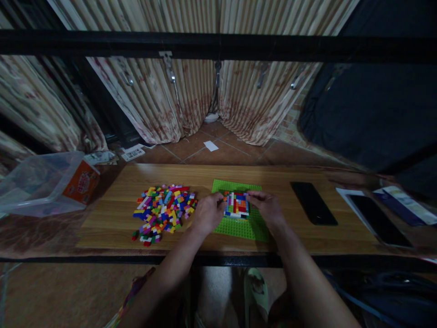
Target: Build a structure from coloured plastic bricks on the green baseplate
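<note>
A green studded baseplate point(235, 230) lies on a low wooden table. On it stands a roughly square build of multicoloured toy building bricks point(238, 205), with red, blue, orange and white pieces on top. My left hand point(209, 212) is closed at the build's upper left corner, fingertips pinched; what is between them, if anything, is too small to make out. At the opposite upper corner, my right hand point(268, 207) pinches with thumb and forefinger on a small purplish toy brick point(246, 195). Part of the baseplate is hidden behind both hands.
Left on the table point(112, 223) spreads a pile of loose toy bricks point(165, 209). A black phone point(314, 202) lies to the right, with another dark device point(380, 221) and papers beyond. A clear plastic tub point(41, 182) with an orange label stands at far left.
</note>
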The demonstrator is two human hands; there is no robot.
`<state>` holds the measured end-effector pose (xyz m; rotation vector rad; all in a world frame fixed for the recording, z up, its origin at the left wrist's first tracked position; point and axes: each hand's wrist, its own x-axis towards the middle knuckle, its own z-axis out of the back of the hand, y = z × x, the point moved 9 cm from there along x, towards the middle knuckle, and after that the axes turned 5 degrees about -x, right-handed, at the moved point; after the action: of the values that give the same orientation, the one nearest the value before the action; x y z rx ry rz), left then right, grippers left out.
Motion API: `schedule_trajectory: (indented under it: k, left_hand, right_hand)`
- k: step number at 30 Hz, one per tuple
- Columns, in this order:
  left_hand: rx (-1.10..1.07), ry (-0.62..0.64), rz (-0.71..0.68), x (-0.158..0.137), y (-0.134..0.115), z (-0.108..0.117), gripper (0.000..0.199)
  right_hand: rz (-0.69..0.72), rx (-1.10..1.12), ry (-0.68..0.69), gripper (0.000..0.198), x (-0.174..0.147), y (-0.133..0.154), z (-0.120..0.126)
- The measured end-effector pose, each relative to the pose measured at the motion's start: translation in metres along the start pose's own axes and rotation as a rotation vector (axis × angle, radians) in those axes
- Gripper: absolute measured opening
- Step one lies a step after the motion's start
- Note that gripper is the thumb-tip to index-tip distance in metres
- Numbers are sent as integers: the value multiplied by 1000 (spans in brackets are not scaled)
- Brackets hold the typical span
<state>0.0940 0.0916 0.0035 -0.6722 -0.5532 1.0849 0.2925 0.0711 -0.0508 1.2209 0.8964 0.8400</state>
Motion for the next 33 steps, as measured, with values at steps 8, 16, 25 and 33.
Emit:
schedule_trajectory:
  k: [8, 16, 25, 33]
  left_hand:
    - [1, 21, 37, -2, -4, -2, 13]
    - [-8, 0, 19, -3, -6, 1, 13]
    - [-157, 39, 13, 0, -7, -4, 17]
    - [-206, 74, -16, -2, -14, -6, 17]
  right_hand:
    - [-24, -33, 16, 34, 2, 2, -1]
    - [18, -40, 23, 38, -1, 6, 1]
    - [277, -54, -22, 19, -20, 46, -6]
    - [463, -289, 239, 19, -46, 63, -50]
